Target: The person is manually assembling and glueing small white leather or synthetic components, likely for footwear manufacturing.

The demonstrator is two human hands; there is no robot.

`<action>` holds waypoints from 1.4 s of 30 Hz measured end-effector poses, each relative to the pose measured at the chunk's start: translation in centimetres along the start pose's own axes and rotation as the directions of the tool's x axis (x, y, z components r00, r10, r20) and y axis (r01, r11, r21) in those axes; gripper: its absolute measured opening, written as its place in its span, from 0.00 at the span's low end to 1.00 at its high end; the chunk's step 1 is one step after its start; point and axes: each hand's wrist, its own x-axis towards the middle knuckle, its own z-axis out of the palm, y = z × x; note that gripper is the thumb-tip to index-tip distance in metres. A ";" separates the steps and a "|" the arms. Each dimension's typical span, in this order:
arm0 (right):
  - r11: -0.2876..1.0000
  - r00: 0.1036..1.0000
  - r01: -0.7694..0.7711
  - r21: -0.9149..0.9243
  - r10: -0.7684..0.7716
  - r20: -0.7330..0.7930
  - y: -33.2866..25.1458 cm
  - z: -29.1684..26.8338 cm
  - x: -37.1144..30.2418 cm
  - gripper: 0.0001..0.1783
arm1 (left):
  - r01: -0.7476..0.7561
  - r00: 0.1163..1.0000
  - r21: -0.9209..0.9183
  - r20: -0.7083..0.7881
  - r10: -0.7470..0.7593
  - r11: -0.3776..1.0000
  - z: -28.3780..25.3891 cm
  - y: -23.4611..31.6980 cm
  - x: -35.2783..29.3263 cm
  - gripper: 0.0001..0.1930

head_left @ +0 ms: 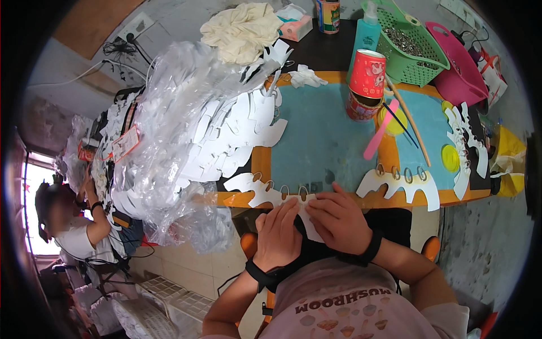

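head view: left hand (278,240) and right hand (343,221) meet at a white cut-out strip (262,195) on the table's (237,200) near edge, fingers gathered over it; undersides hidden, cannot tell if either pinches. metal loops (284,191) along its upper edge. similar white piece (418,186) lies right.

The dark table (341,48) bears teal, orange-edged matting (316,138). Along its far edge, left to right, sit a cream cloth (240,33), a tissue pack (296,28), a tin (328,17), a blue-green bottle (367,37), a green basket (420,70) of metal bits and a pink basket (466,82). White pieces (240,121) and clear plastic (164,113) heap up at the left. Red cans (368,73) stand on the matting, a pink spatula (382,130), stick (412,123) and yellow lid (450,158) to their right. White strips (458,150) lie near the right edge; a ringed strip (262,192) overlaps the near edge.
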 end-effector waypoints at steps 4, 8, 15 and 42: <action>0.990 0.990 -0.130 0.058 0.132 -0.040 -0.4 0.1 1.2 0.19 | 0.072 0.997 -0.005 -0.010 -0.072 0.997 0.4 1.0 -0.1 0.27; 0.985 0.966 -0.163 0.056 0.171 -0.194 -0.9 -0.2 2.0 0.19 | 0.053 0.987 0.091 -0.154 -0.039 0.994 0.7 1.9 -0.5 0.24; 0.998 0.987 -0.028 0.048 0.036 -0.160 0.3 0.0 1.9 0.22 | -0.059 0.995 -0.033 -0.077 0.057 0.998 -0.9 -0.1 2.1 0.20; 0.998 0.994 -0.011 0.056 0.017 -0.106 0.5 -0.3 2.7 0.11 | -0.407 0.913 0.137 0.077 0.400 0.903 -2.1 -3.0 5.2 0.13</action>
